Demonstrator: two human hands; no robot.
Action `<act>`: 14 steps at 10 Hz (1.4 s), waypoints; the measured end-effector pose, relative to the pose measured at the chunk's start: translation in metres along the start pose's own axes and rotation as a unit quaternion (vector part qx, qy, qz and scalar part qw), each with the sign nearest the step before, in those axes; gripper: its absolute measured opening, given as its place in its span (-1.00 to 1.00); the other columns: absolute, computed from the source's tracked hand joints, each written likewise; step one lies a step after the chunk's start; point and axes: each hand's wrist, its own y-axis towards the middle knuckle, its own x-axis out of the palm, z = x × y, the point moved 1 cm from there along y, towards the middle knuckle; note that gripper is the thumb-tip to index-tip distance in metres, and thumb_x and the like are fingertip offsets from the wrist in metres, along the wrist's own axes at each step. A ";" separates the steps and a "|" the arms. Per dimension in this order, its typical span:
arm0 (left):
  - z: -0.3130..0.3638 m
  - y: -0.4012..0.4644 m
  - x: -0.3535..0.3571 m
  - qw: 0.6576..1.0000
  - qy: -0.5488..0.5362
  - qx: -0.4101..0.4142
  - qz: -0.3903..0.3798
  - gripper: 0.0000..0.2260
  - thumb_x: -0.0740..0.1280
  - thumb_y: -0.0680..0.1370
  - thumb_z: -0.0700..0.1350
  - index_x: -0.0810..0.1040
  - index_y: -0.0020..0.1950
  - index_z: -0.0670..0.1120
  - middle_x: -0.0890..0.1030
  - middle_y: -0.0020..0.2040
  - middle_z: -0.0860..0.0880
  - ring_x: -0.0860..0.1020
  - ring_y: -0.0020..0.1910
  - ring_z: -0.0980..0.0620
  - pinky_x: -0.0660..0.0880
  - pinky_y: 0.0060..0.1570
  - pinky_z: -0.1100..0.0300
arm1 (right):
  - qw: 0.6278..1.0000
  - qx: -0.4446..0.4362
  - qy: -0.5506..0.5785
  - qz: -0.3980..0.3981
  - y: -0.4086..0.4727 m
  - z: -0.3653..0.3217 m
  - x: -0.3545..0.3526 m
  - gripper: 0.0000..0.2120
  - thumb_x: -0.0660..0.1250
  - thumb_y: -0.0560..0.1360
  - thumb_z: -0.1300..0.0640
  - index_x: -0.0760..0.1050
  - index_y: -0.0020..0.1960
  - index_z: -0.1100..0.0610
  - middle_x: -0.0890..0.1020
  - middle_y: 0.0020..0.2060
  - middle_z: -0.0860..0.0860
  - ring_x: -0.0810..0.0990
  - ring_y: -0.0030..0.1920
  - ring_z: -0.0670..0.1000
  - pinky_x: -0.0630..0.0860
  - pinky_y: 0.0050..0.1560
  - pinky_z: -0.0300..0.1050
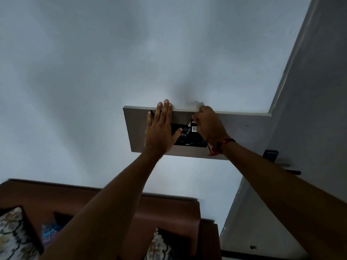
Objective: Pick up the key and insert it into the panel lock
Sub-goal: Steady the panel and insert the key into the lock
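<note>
While the left hand (pixel 161 128) lies flat, fingers spread, against the grey panel (pixel 236 126), the right hand (pixel 208 124) pinches a key (pixel 191 123) at its dark inset.

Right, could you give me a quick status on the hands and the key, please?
Left hand flat on the panel, fingers spread. Right hand pinching the key at the panel's dark inset. Lock itself hidden. Nothing in the way.

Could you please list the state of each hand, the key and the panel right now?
left hand: open, flat against the panel.
right hand: fingers pinched on the key.
key: held at the panel; insertion cannot be told.
panel: closed, flush on the wall.
</note>
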 end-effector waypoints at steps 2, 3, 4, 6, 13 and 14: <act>0.002 0.000 -0.003 1.000 -0.003 -0.005 -0.009 -0.15 0.18 0.62 0.33 0.00 0.73 -0.14 -0.01 0.76 -0.10 -0.04 0.74 -0.13 0.04 0.68 -0.26 | 1.000 -0.004 -0.028 -0.004 -0.012 -0.005 -0.001 -0.80 0.29 0.47 0.37 0.62 0.04 0.26 0.51 -0.04 0.18 0.50 0.03 0.17 0.60 -0.16 0.04; 0.003 -0.001 -0.007 1.000 -0.001 -0.004 -0.021 -0.15 0.16 0.63 0.33 -0.02 0.73 -0.14 -0.04 0.76 -0.10 -0.06 0.75 -0.12 0.02 0.68 -0.25 | 1.000 0.010 0.006 -0.018 -0.009 -0.005 -0.005 -0.77 0.33 0.41 0.32 0.58 0.05 0.24 0.50 0.01 0.17 0.47 0.08 0.16 0.60 -0.07 0.09; 0.004 -0.002 -0.010 1.000 -0.004 -0.006 -0.030 -0.18 0.16 0.65 0.29 -0.05 0.73 -0.13 -0.07 0.76 -0.10 -0.09 0.75 -0.12 0.00 0.69 -0.25 | 0.999 0.003 -0.037 -0.031 -0.004 -0.008 -0.012 -0.69 0.37 0.35 0.11 0.52 0.09 0.13 0.54 -0.02 0.11 0.47 0.06 0.14 0.58 -0.05 0.09; 0.005 -0.001 -0.012 0.999 -0.009 -0.014 -0.032 -0.27 0.17 0.69 0.18 -0.02 0.73 -0.13 -0.06 0.76 -0.10 -0.08 0.74 -0.12 0.01 0.68 -0.25 | 0.996 0.078 -0.032 -0.019 0.004 -0.021 -0.006 -0.66 0.47 0.41 -0.02 0.45 0.04 0.12 0.61 -0.11 0.19 0.58 -0.06 0.21 0.54 -0.20 -0.03; 0.005 0.001 -0.007 0.999 -0.016 -0.020 -0.026 -0.26 0.20 0.67 0.18 0.02 0.73 -0.13 -0.01 0.76 -0.11 -0.03 0.74 -0.14 0.07 0.67 -0.26 | 0.983 0.106 0.149 0.027 -0.008 0.015 -0.010 -0.72 0.48 0.32 0.34 0.63 0.00 0.15 0.71 -0.12 0.08 0.67 -0.09 0.05 0.58 -0.02 -0.15; 0.005 0.000 -0.007 0.999 -0.020 -0.020 -0.030 -0.25 0.20 0.67 0.18 0.01 0.73 -0.13 -0.02 0.76 -0.10 -0.04 0.74 -0.14 0.06 0.67 -0.27 | 0.981 0.096 0.155 0.060 -0.009 0.012 -0.009 -0.83 0.51 0.33 0.32 0.67 -0.08 0.19 0.70 -0.17 0.12 0.65 -0.13 0.08 0.54 -0.02 -0.13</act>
